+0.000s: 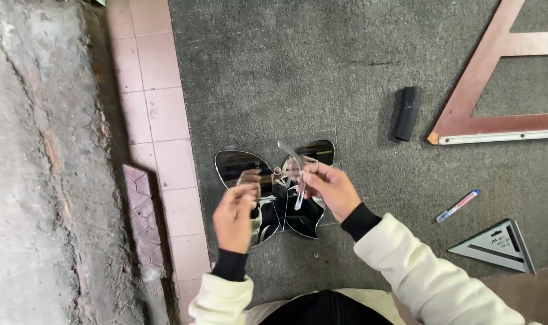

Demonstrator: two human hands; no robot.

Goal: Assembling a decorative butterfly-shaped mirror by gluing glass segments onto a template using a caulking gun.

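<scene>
Right hand (331, 189) pinching thin clear acrylic strip (298, 180); left hand (235, 213) fingers closed, hold unclear. Directly beneath both: glossy butterfly-shaped mirror (274, 186) flat on coarse grey carpet (298, 66). Black cylinder (406, 113) well right.

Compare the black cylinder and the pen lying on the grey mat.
The black cylinder is thick, stubby and dark all over; the pen is thin and pale with blue and red ends. The cylinder lies nearly upright in the picture, beside the large wooden frame; the pen slants diagonally, near the grey triangle square. Both lie untouched on the mat.
</scene>
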